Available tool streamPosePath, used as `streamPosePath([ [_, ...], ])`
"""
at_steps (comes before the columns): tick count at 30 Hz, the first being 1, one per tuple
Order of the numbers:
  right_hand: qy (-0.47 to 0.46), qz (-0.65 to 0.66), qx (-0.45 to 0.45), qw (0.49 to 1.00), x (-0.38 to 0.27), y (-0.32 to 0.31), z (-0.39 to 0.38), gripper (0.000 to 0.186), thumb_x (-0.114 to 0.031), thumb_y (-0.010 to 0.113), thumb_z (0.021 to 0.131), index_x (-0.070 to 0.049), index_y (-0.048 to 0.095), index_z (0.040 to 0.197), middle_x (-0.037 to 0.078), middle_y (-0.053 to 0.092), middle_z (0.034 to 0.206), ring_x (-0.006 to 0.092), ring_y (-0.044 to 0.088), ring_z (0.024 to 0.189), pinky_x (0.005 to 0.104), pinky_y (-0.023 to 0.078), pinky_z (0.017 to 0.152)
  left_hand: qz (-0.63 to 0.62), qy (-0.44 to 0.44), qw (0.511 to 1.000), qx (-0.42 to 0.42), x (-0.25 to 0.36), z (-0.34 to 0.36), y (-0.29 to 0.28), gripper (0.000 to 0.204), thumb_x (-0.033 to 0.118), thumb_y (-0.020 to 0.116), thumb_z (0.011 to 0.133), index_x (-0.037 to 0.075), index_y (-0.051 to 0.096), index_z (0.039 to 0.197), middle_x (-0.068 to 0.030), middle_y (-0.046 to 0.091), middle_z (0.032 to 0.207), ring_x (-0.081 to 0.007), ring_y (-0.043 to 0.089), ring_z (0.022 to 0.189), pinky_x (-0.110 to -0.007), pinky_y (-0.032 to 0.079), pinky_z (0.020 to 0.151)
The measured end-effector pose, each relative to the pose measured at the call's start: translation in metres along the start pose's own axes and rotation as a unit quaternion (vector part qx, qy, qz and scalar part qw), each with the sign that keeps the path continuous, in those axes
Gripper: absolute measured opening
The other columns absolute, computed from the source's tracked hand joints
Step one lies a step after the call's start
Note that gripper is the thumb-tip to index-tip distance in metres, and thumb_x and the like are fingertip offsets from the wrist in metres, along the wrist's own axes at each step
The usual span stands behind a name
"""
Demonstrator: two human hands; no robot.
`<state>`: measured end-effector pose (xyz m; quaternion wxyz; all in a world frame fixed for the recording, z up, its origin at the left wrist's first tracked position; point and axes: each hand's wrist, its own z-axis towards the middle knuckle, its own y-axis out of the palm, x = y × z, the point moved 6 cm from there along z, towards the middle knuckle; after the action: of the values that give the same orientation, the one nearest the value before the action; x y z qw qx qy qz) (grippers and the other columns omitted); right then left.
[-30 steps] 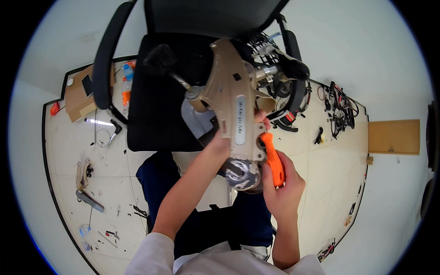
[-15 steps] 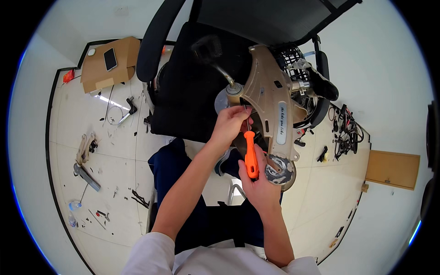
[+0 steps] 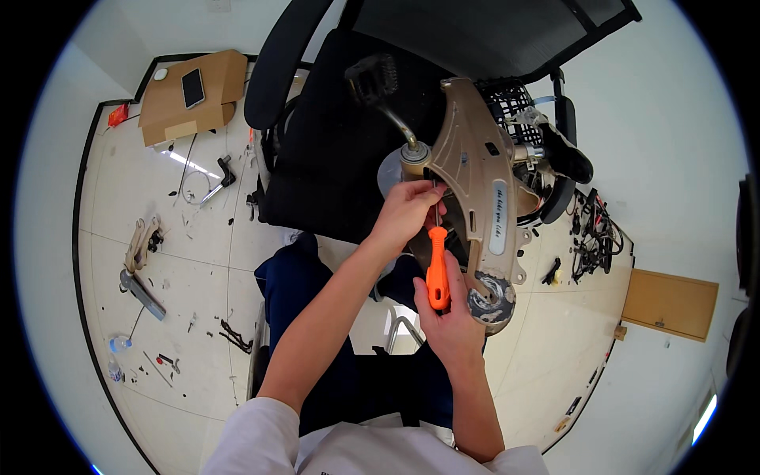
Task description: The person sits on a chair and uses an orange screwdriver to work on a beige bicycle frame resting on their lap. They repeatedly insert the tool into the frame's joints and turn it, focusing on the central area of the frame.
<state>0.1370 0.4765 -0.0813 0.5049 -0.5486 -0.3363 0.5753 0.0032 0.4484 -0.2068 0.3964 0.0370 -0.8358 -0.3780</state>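
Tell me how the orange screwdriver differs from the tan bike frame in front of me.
Colour: the orange screwdriver has a bright handle; the tan bike frame is duller, with a pale strip and a scuffed grey end.
Size: the orange screwdriver is slim and short, while the tan bike frame is much longer and broader.
Shape: the orange screwdriver runs straight; the tan bike frame curves.
Both extend roughly away from you.
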Motion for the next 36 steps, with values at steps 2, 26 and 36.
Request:
streamPosePath([
  [2,0.000,-0.001,-0.001,1.000,0.001,0.001,0.000,0.058,-0.022,0.076,0.084,-0.004,0.053,0.133,0.009,0.060,0.084,0.0188,0.058,0.069,0.0287,0.048,0.063,-0.008,-0.002,1.000,0.007,0.000,0.000,0.000,0.020,0.014,0.053,0.097,0.002,0.064,0.108,-0.0015,0.061,0.081,-0.0093,0.056,0.073,-0.025,0.048,0.068],
  [26,0.101,0.089,-0.095,0.986,-0.001,0.021,0.004,0.059,-0.016,0.071,0.085,-0.009,0.049,0.139,0.013,0.057,0.097,0.0279,0.059,0.084,0.0372,0.051,0.077,-0.006,-0.004,1.000,0.016,0.006,-0.003,0.002,0.023,0.015,0.053,0.097,-0.001,0.064,0.110,-0.0028,0.060,0.079,-0.0102,0.054,0.068,-0.023,0.046,0.063],
  [36,0.008,0.096,-0.157,0.983,0.009,0.019,0.011,0.044,-0.004,0.066,0.084,-0.010,0.055,0.126,0.013,0.050,0.100,0.0299,0.054,0.095,0.0351,0.047,0.083,-0.085,-0.052,0.994,-0.032,0.007,-0.005,-0.001,0.026,0.015,0.054,0.097,-0.006,0.062,0.111,-0.0148,0.068,0.096,-0.0204,0.068,0.087,-0.030,0.057,0.078],
])
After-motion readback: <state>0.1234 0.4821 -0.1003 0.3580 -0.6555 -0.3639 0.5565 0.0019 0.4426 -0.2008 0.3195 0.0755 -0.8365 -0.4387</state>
